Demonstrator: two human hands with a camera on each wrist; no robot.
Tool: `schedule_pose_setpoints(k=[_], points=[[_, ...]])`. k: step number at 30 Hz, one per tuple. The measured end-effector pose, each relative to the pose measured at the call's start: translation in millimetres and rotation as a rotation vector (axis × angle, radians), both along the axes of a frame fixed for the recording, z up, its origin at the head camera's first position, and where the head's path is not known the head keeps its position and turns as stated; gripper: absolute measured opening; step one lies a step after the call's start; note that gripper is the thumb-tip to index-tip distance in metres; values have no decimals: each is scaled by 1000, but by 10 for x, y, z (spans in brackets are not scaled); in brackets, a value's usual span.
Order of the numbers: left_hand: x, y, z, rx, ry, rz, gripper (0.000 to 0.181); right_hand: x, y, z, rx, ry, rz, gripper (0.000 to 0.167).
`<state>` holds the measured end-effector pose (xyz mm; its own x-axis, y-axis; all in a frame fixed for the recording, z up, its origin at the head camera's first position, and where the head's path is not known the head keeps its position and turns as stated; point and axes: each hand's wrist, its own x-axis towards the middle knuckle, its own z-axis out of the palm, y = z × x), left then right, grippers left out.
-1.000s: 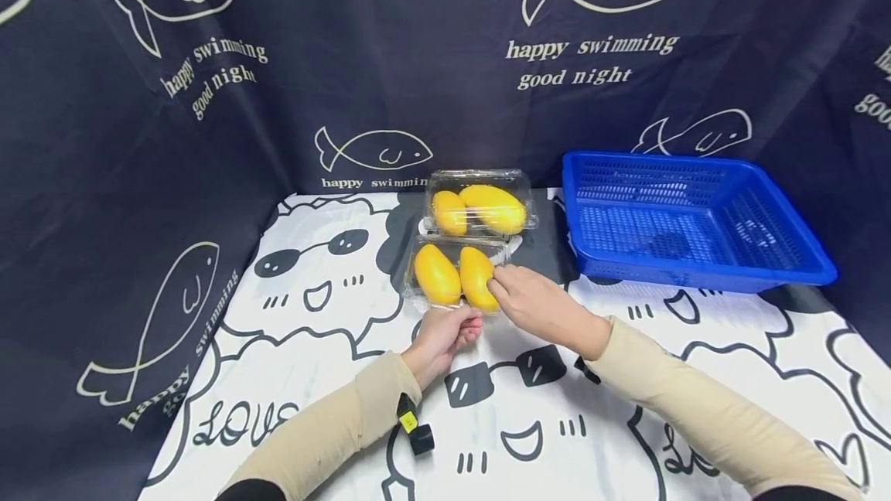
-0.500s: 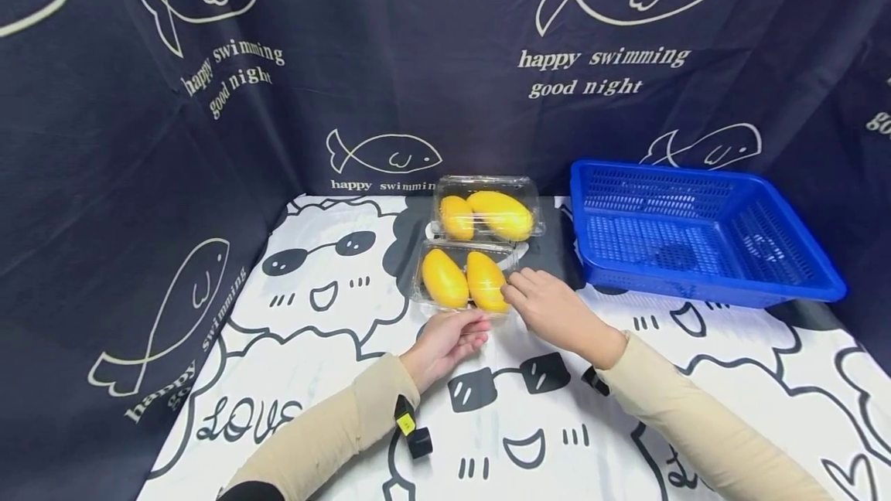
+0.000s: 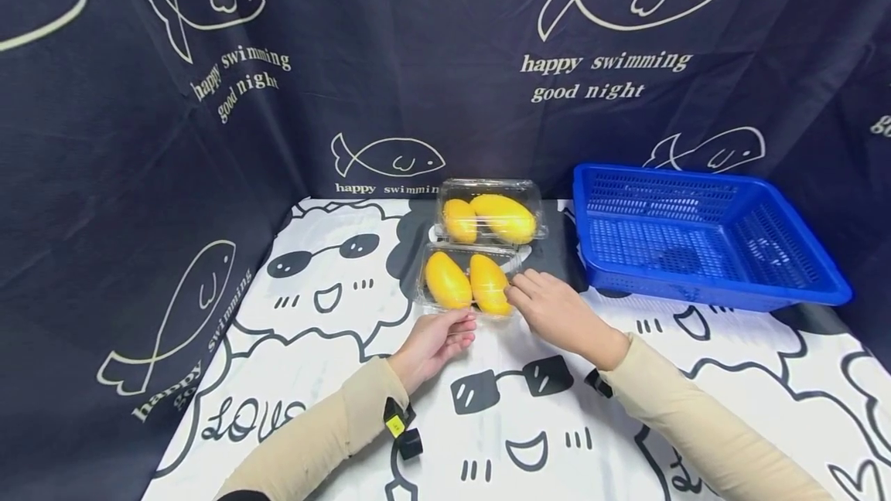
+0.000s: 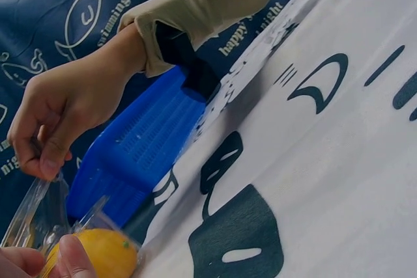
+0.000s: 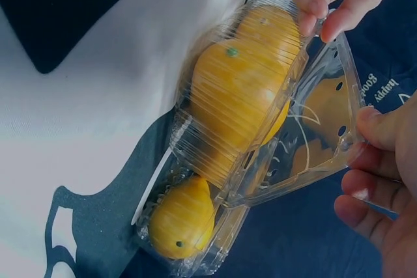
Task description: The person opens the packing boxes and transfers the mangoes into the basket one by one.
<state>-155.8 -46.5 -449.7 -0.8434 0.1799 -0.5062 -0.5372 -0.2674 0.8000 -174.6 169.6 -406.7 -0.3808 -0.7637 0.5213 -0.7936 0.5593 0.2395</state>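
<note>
A clear plastic clamshell box (image 3: 422,296) holding two yellow mangoes (image 3: 448,281) lies before both hands, its lid (image 5: 326,161) partly raised in the right wrist view. My left hand (image 3: 433,340) pinches the box's near rim with thumb and finger; the left wrist view shows its fingertips (image 4: 77,258) beside a mango. My right hand (image 3: 557,311) pinches the lid's edge between thumb and fingers (image 5: 374,190), near the front right corner. Right behind stands a second clear clamshell box (image 3: 489,190), with two more mangoes (image 3: 504,218) inside.
A blue perforated plastic basket (image 3: 685,246) stands at the back right. The table is covered by a white cloth (image 3: 390,400) with black cartoon drawings. Dark blue fish-print curtains (image 3: 390,60) close off the back and sides.
My right hand has moved slightly right, away from the right mango. My left hand has slid a little left along the near rim. The head view has shifted slightly; the boxes stay put.
</note>
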Motion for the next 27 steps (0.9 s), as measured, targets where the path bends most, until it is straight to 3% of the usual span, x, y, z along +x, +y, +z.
schedule_pose_setpoints(k=[8,20,27], points=[[-13,-50,4,10,7,47,34,-13,42,26,1,-10,-19,15],[-2,-127,20,28,8,91,35,-54,88,-11,-56,21,14,9],[-16,-217,-5,3,15,112,28,-45,68,2,8,-3,-9,15]])
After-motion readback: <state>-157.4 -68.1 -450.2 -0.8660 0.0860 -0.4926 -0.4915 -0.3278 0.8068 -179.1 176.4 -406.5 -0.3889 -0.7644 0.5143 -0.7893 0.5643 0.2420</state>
